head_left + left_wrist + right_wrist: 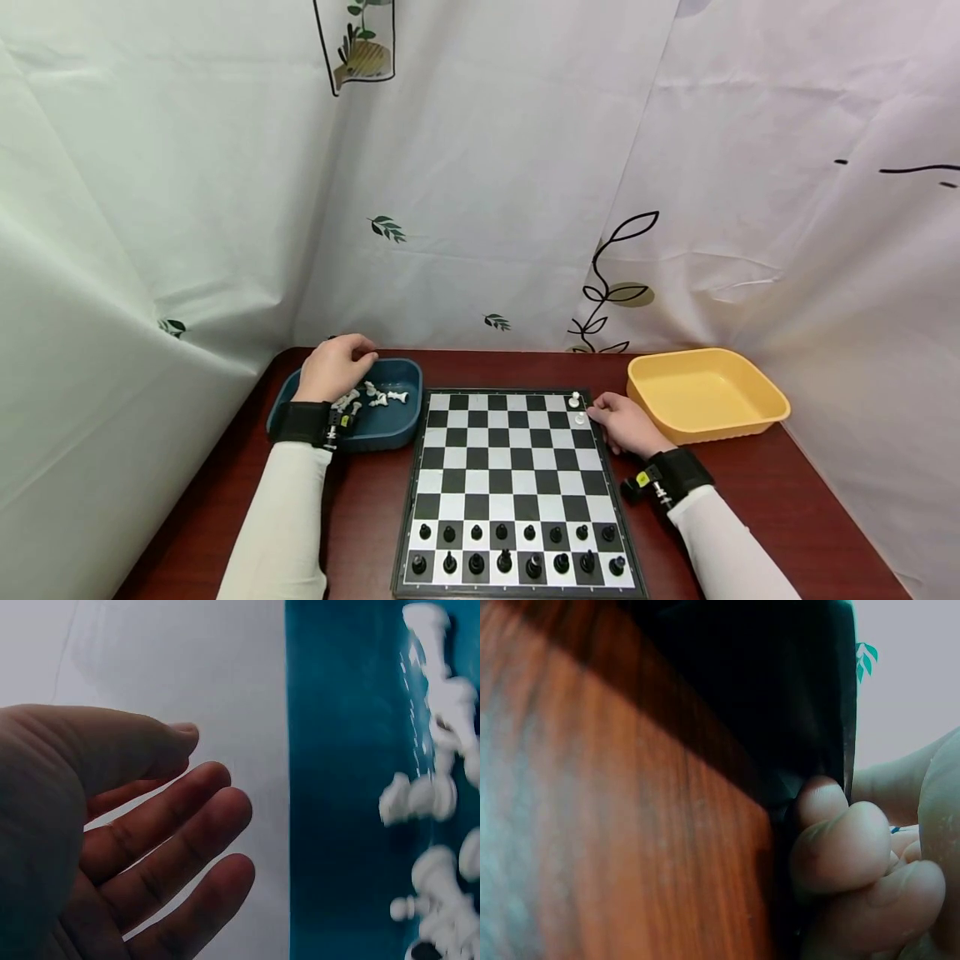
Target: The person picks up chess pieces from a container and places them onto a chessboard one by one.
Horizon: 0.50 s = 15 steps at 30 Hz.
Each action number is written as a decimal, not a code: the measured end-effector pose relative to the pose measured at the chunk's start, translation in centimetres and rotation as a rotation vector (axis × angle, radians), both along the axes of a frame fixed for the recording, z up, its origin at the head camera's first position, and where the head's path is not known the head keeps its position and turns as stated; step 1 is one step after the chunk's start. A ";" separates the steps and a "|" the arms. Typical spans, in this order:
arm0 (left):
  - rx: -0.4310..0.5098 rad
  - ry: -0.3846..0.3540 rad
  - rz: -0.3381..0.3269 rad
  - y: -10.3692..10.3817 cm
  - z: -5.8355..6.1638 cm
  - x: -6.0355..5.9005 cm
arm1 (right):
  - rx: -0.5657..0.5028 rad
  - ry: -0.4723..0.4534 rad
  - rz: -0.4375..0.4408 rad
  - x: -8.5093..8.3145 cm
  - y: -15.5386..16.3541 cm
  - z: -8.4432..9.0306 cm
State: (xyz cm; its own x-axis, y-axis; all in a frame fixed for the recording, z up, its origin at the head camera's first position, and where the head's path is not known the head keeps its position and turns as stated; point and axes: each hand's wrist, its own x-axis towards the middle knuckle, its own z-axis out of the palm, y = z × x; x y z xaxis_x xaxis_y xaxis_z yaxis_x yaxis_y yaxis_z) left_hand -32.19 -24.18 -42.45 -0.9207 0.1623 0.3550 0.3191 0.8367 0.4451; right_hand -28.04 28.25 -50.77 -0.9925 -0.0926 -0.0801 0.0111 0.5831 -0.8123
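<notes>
My left hand (pixel 335 367) hovers over the left side of the blue tray (pixel 407 375), fingers loosely bent and apart, with nothing in it. White chess pieces (pixel 378 396) lie jumbled in that tray, partly hidden by the hand and wrist in the head view. My right hand (pixel 625 423) is at the far right edge of the chessboard (pixel 489 457), its curled fingertips (pixel 844 851) gripping the board's side. Close to those fingers, two white pieces stand on the board: one in the far right corner (pixel 574 399), the other a white pawn (pixel 580 418) just in front.
Two rows of black pieces (pixel 504 562) stand along the board's near side. Behind my right hand is a yellow tray (pixel 708 396). The dark red table (pixel 363 508) ends at a pale printed cloth (pixel 480 167) hanging at the back and sides.
</notes>
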 end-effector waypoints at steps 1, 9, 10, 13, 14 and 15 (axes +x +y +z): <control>-0.009 0.007 0.014 -0.2 0.0 0.0 | -0.001 -0.002 0.001 0.0 0.0 0.0; -0.108 0.009 0.088 -1.3 -0.5 -0.2 | -0.001 0.006 0.002 -0.1 0.1 -0.1; -0.115 -0.003 0.090 -1.3 -0.6 -0.2 | -0.001 0.007 0.001 -0.1 0.2 -0.1; -0.140 -0.057 0.090 -1.3 -0.8 -0.5 | -0.002 0.005 -0.002 0.0 0.1 -0.2; -0.148 -0.077 0.091 -1.3 -0.9 -0.6 | -0.005 0.002 -0.002 0.0 0.1 -0.2; -0.156 -0.097 0.093 -1.3 -1.0 -0.6 | -0.007 -0.001 -0.003 0.0 0.1 -0.2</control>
State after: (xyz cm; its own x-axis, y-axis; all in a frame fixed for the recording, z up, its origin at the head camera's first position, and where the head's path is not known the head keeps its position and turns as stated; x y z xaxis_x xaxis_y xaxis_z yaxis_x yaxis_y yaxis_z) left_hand -32.84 -25.47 -43.45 -0.9630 0.1206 0.2412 0.1988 0.9218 0.3330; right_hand -28.04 28.35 -50.94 -0.9927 -0.0900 -0.0802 0.0136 0.5775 -0.8163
